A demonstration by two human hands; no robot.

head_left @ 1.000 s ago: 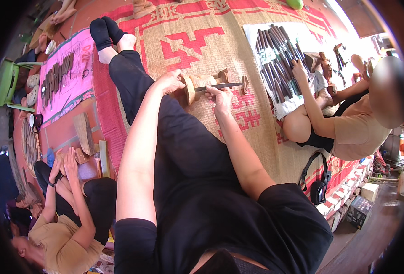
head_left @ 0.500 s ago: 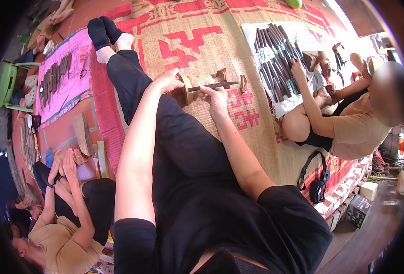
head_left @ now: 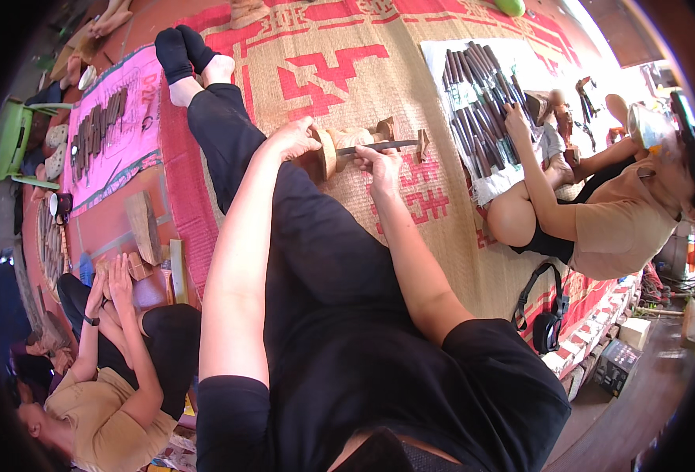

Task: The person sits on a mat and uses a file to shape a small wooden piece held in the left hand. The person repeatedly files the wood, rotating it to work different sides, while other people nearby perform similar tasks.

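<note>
My left hand (head_left: 292,140) is closed on the base end of a pale wooden carving (head_left: 351,138), a figure lying on its side just beyond my thigh. Its round base shows as a lighter disc beside my fingers. Between the fingers of my right hand (head_left: 382,167) is a slim dark carving tool (head_left: 395,145). The tool lies roughly level, one end at the carving's base and the other pointing right. Its exact tip is too small to make out. Near the tool's right end stands a small brown wooden piece (head_left: 423,145).
A woven mat (head_left: 450,212) lies beneath. Rows of dark-handled tools (head_left: 481,102) cover a white cloth (head_left: 435,57) at right, where a seated person (head_left: 599,212) reaches in. Another person (head_left: 112,401) sits at left, near a pink cloth (head_left: 139,86) with more tools. A black bag (head_left: 548,330) lies at right.
The carving's base has turned, showing more of its pale disc. My right hand and the dark tool have shifted slightly right, while my left hand keeps its grip.
</note>
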